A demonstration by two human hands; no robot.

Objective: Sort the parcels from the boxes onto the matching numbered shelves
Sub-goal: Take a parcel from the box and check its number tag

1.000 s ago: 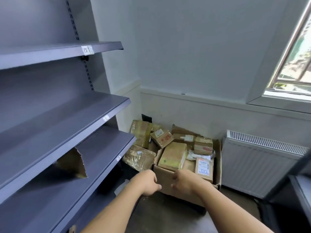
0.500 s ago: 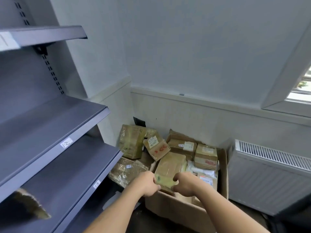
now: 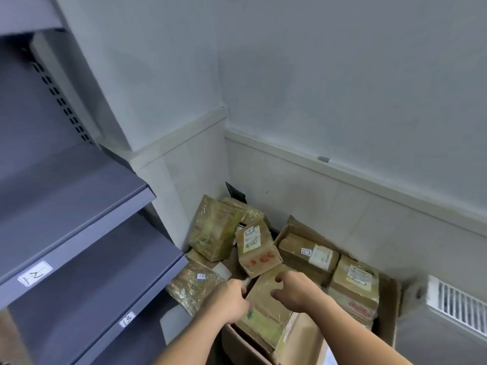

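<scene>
The left hand (image 3: 229,301) clasps the left edge of a tape-wrapped brown parcel (image 3: 266,320), fingertips hidden; the right hand (image 3: 297,291) arches on its top, grip unclear. The parcel sits in an open cardboard box (image 3: 307,338), cut off below. At least 6 other parcels (image 3: 216,230) lie behind. 2 grey metal shelves (image 3: 79,196) carry handwritten labels (image 3: 34,276).

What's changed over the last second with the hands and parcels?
Both hands left the front rim of the open brown cardboard box and moved onto the tape-wrapped cardboard parcel nearest in it: the left hand grips its left edge, the right hand curls over its top. The other parcels and grey metal shelves look unmoved.
</scene>
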